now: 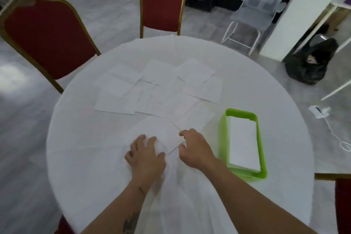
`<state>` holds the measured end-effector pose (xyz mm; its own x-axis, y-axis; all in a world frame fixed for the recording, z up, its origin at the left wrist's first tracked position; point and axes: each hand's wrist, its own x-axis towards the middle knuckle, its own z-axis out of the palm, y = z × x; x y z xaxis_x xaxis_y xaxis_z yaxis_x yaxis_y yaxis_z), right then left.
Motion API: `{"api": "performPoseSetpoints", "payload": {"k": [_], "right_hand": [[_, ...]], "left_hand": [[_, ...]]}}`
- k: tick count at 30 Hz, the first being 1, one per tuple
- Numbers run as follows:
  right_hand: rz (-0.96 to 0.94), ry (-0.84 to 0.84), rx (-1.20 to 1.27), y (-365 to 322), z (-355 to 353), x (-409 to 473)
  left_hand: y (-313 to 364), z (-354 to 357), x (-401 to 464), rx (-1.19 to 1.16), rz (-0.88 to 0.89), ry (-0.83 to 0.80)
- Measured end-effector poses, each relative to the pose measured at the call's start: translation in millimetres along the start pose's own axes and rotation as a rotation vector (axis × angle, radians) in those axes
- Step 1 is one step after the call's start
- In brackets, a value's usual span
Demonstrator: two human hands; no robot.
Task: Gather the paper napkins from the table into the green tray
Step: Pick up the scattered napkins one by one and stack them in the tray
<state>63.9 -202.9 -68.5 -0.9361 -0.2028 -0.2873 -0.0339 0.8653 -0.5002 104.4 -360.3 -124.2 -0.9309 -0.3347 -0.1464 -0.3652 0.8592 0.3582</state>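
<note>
Napkins (159, 89) are lying scattered and overlapping across the middle of a round, white-clothed desk (79, 157), with one more napkin (161, 135) sitting nearest the person, beneath both hands. The left hand (145, 155) is pressing flat on that sheet, fingers spread wide and gripping nothing. The right hand (195, 148) is resting at the sheet's right corner, its grip narrowing between thumb and curled fingers around the paper's edge; whether the paper is actually pinched cannot be told. Just right of that hand, the green tray (223, 138) is standing on the desk with a stack of white napkins (244, 142) already lying inside it. Two red chairs with gold frames, one (47, 38) at the left and one (161, 4) at the far side, are standing against the desk. A black bag (311, 64) is slumping on the grey floor at the right, well apart from the desk.
</note>
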Motion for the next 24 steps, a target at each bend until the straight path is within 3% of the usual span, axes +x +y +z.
{"api": "performPoseSetpoints", "payload": {"k": [6, 12, 17, 24], "right_hand": [[0.217, 0.064, 0.038, -2.8, 23.8, 14.2], [0.335, 0.122, 0.052, -17.9, 33.1, 24.5], [0.323, 0.118, 0.010, -23.9, 36.0, 23.8], [0.290, 0.314, 0.328, -12.1, 17.4, 9.6]], "left_hand": [[-13.5, -5.3, 1.6, -0.059, 0.062, 0.045], [-15.4, -9.4, 0.0, -0.030, 0.103, -0.015], [-7.0, -8.1, -7.4, -0.018, 0.146, -0.091], [-18.5, -11.3, -17.9, -0.164, 0.220, -0.025]]}}
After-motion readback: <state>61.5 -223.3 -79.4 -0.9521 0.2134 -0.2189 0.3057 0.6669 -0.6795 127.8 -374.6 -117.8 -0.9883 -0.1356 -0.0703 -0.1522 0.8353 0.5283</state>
